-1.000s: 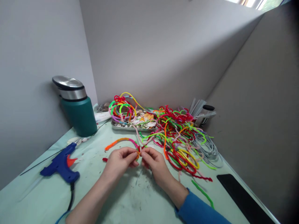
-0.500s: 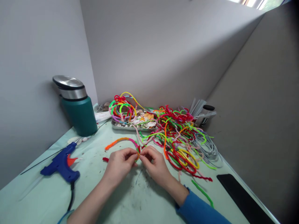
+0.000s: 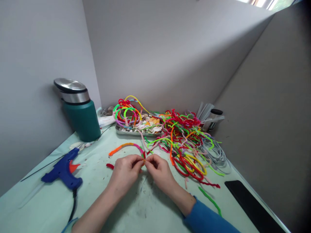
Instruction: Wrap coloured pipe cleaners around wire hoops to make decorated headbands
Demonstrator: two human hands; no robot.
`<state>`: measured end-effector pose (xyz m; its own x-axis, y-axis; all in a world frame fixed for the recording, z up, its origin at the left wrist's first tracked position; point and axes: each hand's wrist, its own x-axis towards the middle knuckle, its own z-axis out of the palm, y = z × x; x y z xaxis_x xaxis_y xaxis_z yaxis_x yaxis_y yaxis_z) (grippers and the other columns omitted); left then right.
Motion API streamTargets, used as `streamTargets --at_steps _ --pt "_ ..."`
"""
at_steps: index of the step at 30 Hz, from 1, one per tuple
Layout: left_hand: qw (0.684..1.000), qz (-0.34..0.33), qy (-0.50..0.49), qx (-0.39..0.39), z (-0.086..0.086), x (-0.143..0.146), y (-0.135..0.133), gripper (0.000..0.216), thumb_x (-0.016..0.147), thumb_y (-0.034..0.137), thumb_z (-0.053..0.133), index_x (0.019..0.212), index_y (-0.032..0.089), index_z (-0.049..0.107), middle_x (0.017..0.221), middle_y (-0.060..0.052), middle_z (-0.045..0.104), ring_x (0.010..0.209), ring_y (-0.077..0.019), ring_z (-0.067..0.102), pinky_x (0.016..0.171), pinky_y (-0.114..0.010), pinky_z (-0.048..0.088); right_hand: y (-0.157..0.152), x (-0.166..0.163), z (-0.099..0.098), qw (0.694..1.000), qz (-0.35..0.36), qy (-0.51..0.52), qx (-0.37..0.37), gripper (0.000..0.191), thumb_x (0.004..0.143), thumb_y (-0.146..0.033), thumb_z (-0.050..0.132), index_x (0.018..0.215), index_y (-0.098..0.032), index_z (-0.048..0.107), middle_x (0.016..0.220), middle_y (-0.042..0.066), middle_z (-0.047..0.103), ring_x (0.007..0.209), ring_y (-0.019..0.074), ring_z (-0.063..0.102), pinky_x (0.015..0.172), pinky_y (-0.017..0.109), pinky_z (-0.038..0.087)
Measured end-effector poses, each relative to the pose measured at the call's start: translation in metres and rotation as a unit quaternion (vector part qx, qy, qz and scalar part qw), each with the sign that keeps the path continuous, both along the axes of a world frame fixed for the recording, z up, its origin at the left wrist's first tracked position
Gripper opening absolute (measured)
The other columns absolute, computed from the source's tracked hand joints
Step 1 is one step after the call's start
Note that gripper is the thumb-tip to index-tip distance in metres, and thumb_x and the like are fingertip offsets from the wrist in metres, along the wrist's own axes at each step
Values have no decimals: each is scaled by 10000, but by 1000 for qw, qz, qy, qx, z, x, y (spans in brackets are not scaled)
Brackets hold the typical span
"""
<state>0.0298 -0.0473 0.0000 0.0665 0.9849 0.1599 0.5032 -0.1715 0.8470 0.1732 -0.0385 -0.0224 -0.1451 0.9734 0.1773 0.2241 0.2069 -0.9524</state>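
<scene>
Well, your left hand and right hand meet below the frame's centre, fingers seemingly clamped on the right end of the orange-and-magenta pipe cleaner, which arcs leftward. A slack pinch could let it slip; stray strands of the tangled pile, centre right, could snag it.

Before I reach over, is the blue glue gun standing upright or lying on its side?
Lying on its side: the blue glue gun shows its full profile against the table, red trigger pointing sideways.
</scene>
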Motion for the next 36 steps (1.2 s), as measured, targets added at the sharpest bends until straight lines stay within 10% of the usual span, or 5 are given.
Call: streamTargets --at_steps 6,22,36 --pt "996 8 -73 -40 -4 0 3 199 756 311 530 754 195 693 696 -26 696 600 -168 647 557 -230 465 -3 -9 2 948 25 248 -197 124 737 -270 579 717 -156 535 488 -71 406 421 60 307 416 189 234" --pt "935 56 -295 -188 6 0 9 320 604 410 682 760 141 605 552 2 642 517 -137 615 516 -225 480 -1 -6 -6 986 -1 125 -109 190 780 -335 575 721 -156 547 530 -59 454 443 70 391 431 189 295" --pt "941 10 -274 -199 0 -1 8 313 643 436 659 732 136 636 576 -10 648 557 -153 626 548 -247 497 -7 -2 -3 995 -19 -34 88 99 820 -213 518 754 -155 566 711 2 550 635 116 495 583 223 387"
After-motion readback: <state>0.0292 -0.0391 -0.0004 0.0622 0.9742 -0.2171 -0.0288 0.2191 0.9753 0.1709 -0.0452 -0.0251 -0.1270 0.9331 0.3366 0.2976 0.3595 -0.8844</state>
